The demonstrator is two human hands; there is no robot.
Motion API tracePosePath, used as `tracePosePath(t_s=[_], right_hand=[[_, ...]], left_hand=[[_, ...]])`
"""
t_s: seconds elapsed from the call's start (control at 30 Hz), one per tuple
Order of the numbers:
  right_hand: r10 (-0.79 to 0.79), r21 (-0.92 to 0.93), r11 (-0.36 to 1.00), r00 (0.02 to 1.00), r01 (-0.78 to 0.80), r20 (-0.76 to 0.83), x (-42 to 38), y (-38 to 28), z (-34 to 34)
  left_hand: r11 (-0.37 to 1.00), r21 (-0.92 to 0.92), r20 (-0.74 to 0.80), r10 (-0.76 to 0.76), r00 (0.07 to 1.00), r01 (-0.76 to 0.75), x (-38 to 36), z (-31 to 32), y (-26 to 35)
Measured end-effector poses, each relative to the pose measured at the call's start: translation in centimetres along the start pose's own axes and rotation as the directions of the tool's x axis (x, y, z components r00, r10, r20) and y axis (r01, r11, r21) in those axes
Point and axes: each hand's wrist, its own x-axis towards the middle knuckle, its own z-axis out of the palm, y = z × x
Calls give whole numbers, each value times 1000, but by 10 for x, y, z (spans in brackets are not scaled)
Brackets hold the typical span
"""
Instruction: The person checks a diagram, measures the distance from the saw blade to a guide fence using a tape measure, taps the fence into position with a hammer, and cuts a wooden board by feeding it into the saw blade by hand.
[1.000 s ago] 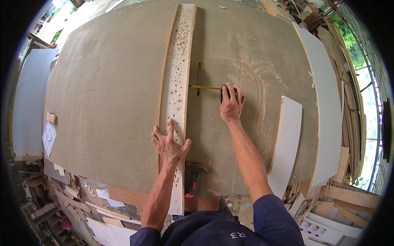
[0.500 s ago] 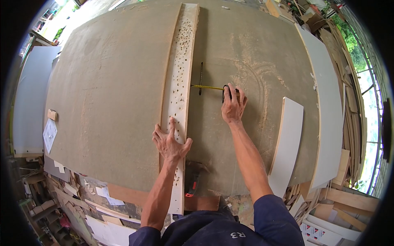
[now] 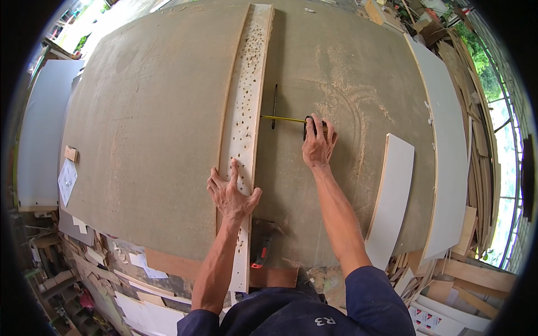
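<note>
A long white board, dotted with many small holes, lies lengthwise over the large workbench panel. My left hand presses on this board with fingers spread, the index pointing up along it. Over to the right, my right hand grips a tape measure. Its yellow blade stretches left to the board's right edge. The blade crosses a thin dark stick, perhaps a pencil. A hammer with a black and red handle rests beside the board, close to my body.
A short white panel and a longer white panel lie on the right. Sawdust is scattered across the bench. A small wood block and a paper sheet sit at the left edge. Wood offcuts surround the bench.
</note>
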Motion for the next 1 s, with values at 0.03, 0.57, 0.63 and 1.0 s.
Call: tracePosePath(t_s=[0.03,0.57,0.63,1.0], right_hand=[[-4,-3,1000,1000,4,-13,0,0,0],[-19,-4,1000,1000,19,-23,0,0,-1],[-18,-1,1000,1000,17,-21,0,1,0],[-9,7,1000,1000,9,-14,1,0,2]], left_hand=[[1000,-4,-7,7,1000,-7,0,1,-1],[1000,-13,12,-8,1000,9,1,2,-1],[1000,-15,-2,-1,1000,1,1,2,-1],[999,29,-39,46,998,-45,1,5,-3]])
